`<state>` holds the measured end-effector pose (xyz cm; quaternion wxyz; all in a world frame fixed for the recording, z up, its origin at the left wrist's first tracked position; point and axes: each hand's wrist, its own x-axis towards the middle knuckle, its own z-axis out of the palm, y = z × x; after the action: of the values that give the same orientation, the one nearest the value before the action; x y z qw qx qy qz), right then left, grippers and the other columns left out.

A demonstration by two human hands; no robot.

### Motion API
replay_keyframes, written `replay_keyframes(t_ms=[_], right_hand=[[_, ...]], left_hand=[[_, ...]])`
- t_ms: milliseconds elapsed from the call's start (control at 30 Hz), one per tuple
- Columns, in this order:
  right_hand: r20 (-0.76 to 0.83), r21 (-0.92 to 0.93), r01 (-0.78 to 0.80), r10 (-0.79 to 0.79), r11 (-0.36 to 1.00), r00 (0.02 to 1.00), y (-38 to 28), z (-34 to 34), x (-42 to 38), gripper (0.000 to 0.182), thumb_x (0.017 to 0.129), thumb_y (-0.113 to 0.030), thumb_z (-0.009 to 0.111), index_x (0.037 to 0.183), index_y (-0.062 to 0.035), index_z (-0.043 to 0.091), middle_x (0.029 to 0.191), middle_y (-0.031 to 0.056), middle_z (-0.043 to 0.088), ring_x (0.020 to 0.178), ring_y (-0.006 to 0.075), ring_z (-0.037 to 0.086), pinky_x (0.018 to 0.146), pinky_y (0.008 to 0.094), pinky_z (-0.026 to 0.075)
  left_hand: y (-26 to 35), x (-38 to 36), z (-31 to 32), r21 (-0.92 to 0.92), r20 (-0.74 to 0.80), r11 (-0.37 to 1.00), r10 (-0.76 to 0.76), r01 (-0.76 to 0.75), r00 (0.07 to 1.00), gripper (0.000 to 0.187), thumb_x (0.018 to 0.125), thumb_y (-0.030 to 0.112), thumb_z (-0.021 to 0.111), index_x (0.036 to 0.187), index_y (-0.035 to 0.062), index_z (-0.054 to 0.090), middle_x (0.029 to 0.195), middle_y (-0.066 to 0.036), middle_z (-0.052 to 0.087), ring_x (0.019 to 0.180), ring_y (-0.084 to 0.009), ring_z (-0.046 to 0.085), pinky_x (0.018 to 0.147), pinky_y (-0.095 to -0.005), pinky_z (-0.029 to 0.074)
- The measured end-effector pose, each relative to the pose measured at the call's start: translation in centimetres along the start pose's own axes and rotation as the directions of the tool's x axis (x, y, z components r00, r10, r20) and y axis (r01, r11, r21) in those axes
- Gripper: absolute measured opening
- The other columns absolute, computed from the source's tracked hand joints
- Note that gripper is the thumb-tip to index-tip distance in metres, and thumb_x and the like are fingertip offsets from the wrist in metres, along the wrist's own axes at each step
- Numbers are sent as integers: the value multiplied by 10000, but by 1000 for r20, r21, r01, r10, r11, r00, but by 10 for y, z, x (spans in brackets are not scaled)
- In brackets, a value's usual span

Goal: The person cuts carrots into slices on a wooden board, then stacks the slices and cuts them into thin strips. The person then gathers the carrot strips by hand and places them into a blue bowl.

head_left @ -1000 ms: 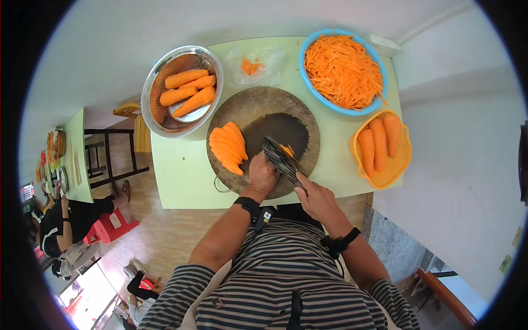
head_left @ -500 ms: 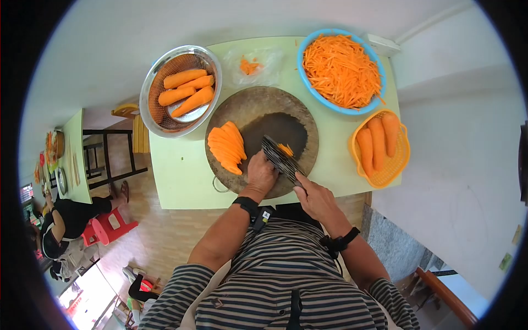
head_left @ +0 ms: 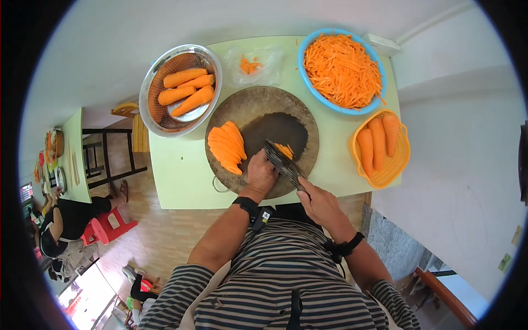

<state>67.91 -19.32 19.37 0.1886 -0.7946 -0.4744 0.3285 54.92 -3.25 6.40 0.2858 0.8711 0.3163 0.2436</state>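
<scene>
My right hand (head_left: 320, 204) is wrapped round the handle of a dark patterned cleaver (head_left: 283, 163), whose blade stands over the round wooden chopping board (head_left: 258, 102). Beside the blade, my left hand (head_left: 262, 172) has its fingers curled down on the board; what lies under them is hidden. A few thin carrot strips (head_left: 284, 150) lie on the far side of the blade. Fanned carrot slices (head_left: 227, 146) rest on the board's left part.
Whole carrots fill part of a metal colander bowl (head_left: 147, 104) at the left and a yellow basket (head_left: 403, 157) at the right. Shredded carrot heaps a blue basin (head_left: 302, 69). A plastic bag (head_left: 269, 65) holds scraps. Another person sits by a table at the far left.
The cleaver has tilted a little and its handle end, with my right hand, has shifted slightly right and down. More of the carrot strips show beside the blade.
</scene>
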Motion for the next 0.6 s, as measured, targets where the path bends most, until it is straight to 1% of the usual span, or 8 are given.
replay_keyframes(t_ms=[67, 167, 233, 333, 467, 533, 567, 600], right_hand=[[28, -9, -16, 16, 1000, 999, -1, 0, -6, 430, 1022, -349, 548, 1378, -108, 559, 935, 215, 710, 835, 409, 695, 731, 497, 561], [13, -18, -10, 10, 1000, 1000, -1, -2, -5, 427, 1022, -347, 548, 1376, -109, 558, 936, 212, 711, 834, 410, 693, 728, 498, 560], [96, -66, -99, 105, 993, 990, -6, -5, 5, 420, 1013, -301, 576, 1369, -77, 577, 1054, 242, 711, 935, 422, 691, 799, 462, 556], [41, 14, -32, 31, 999, 999, -5, 3, 16, 422, 1013, -295, 575, 1375, -78, 569, 1048, 245, 710, 933, 422, 690, 800, 468, 555], [94, -10, -75, 75, 997, 993, -6, -2, 7, 424, 1012, -288, 575, 1379, -77, 564, 1043, 243, 711, 933, 424, 689, 800, 472, 552], [24, -20, -4, 4, 1000, 1000, -2, 0, -6, 425, 1020, -336, 559, 1381, -111, 555, 928, 209, 709, 823, 416, 692, 718, 503, 555], [27, -22, -3, 4, 1000, 1000, 0, 0, -8, 425, 1020, -336, 559, 1381, -111, 555, 928, 209, 709, 823, 416, 692, 718, 503, 555], [24, -30, -12, 13, 999, 1000, 1, 0, -9, 425, 1021, -336, 558, 1380, -109, 557, 928, 206, 710, 823, 415, 692, 718, 502, 555]], left_hand=[[-1, -2, 1, -27, -27, 1000, 5, -6, 1000, 264, 588, 96, 810, 838, 56, 735, 1041, -146, 586, 953, -354, 604, 831, -460, 492], [-8, -7, 5, 15, 63, 999, -31, 30, 998, 316, 607, 96, 804, 916, 68, 742, 1111, -145, 596, 983, -352, 610, 856, -451, 498], [-3, -4, -2, 24, 77, 1000, -5, 3, 997, 347, 623, 94, 798, 966, 82, 742, 1154, -144, 603, 1003, -349, 615, 870, -442, 502], [0, -3, -1, 13, -2, 1000, 25, -25, 1000, 333, 631, 98, 798, 959, 86, 742, 1139, -139, 608, 992, -346, 615, 854, -441, 503], [0, -1, -4, 0, -8, 1000, 30, -30, 1000, 300, 634, 100, 799, 930, 85, 748, 1128, -139, 609, 983, -343, 614, 831, -447, 500], [4, 1, -5, -9, -36, 999, 36, -37, 999, 257, 632, 100, 796, 886, 86, 755, 1135, -141, 608, 977, -338, 613, 820, -446, 498], [2, -1, -3, -10, -38, 999, 33, -33, 999, 257, 632, 100, 796, 886, 86, 755, 1135, -141, 608, 977, -338, 613, 820, -446, 498], [1, -2, -3, 16, 25, 1000, 2, -2, 1000, 250, 629, 97, 794, 876, 85, 756, 1131, -141, 610, 970, -336, 614, 820, -444, 498]])
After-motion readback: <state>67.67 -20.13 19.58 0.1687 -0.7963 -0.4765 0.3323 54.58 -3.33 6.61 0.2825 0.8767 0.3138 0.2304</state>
